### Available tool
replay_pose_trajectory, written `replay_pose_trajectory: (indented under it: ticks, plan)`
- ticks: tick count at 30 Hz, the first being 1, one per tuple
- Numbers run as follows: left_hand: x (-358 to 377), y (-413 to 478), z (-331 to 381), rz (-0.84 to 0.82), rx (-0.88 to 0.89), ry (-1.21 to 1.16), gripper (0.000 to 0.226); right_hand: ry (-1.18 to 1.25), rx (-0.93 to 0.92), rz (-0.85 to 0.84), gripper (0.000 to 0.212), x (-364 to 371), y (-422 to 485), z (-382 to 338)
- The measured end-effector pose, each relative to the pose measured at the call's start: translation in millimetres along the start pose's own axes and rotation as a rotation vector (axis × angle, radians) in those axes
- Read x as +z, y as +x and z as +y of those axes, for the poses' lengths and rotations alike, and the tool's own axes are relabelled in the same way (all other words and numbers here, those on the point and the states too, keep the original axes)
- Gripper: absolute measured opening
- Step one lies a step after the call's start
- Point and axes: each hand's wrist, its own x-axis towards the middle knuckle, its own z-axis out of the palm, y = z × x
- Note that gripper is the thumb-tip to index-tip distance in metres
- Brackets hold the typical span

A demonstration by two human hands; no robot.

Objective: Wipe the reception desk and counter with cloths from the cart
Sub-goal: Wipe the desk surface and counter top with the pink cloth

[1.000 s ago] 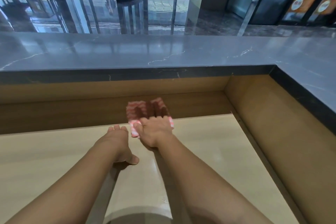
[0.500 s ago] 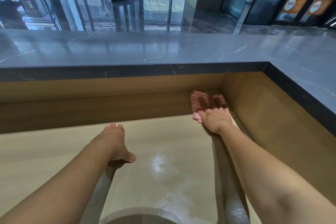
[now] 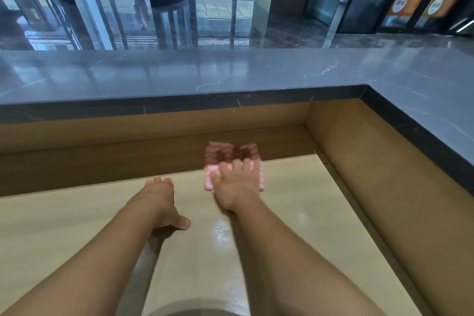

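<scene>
Right hand flat on pink cloth, left hand open on desk, dark counter beyond

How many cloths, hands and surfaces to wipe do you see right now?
Cloths: 1, pink cloth
Hands: 2, right hand pressing the cloth, left hand resting on the desk
Surfaces: 2, beige desk, grey counter
Total: 5

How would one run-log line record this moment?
right hand: presses cloth on desk | left hand: rests on desk | counter: untouched
</scene>
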Motion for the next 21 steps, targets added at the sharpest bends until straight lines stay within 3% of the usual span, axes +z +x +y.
replay_pose_trajectory:
  ticks: [6,10,13,21]
  plan:
    - [-2.1,-7.9,3.3,0.072,0.021,0.017,0.09,0.042,-0.271,-0.039,0.057,20.0,-25.0,-49.3]
    - [-3.4,-8.7,4.3,0.032,0.0,-0.021,0.103,0.033,-0.335,-0.021,0.056,16.8,-19.1,-13.5]
    - [-2.7,-7.5,2.9,0.013,-0.016,-0.027,0.111,0.004,-0.224,-0.022,0.055,9.5,-8.8,31.8]
    - [-1.0,-5.4,-0.1,0.037,-0.009,-0.046,0.104,-0.007,0.139,0.011,0.055,-8.5,2.1,166.9]
